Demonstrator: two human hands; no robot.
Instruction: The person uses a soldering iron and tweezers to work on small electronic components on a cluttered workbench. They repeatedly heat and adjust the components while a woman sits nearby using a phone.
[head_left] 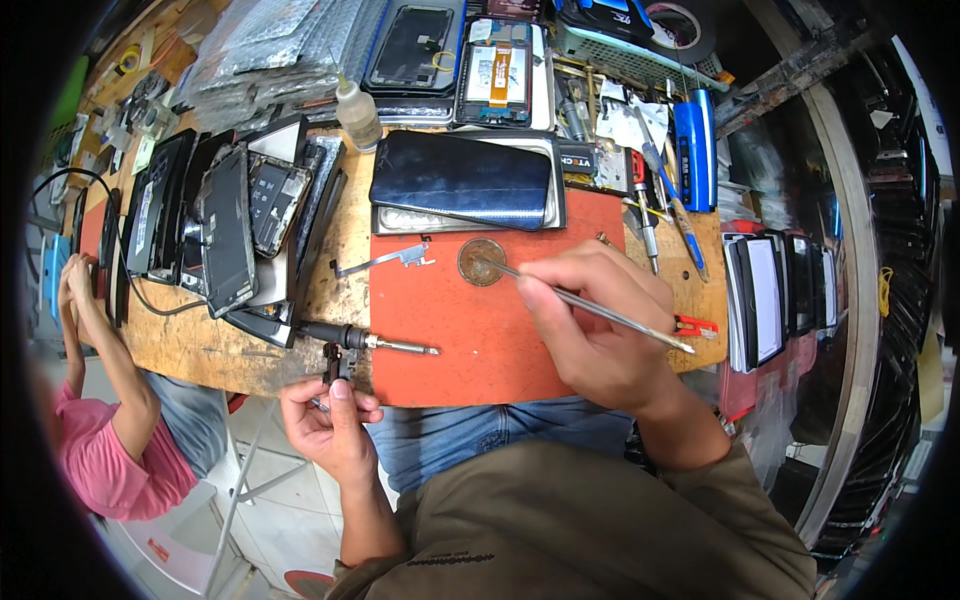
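My right hand (605, 325) is closed around a thin metal pick (625, 318), held like a pen. The pick's tip reaches into a small round tin (482, 262) with brownish stuff inside, on the orange mat (470, 310). My left hand (335, 425) pinches a small dark phone part (333, 365) at the table's front edge; its exact kind is unclear. Just beyond that hand lies a soldering iron (340, 334), its metal tip pointing right over the mat. A grey flex piece (408, 256) lies left of the tin.
A dark phone (460, 180) rests on a box behind the tin. Opened phones (225, 230) pile up at left, beside a dropper bottle (358, 115). Screwdrivers (680, 215) and a blue tool (695, 150) lie at right. Another person (115, 410) sits at far left.
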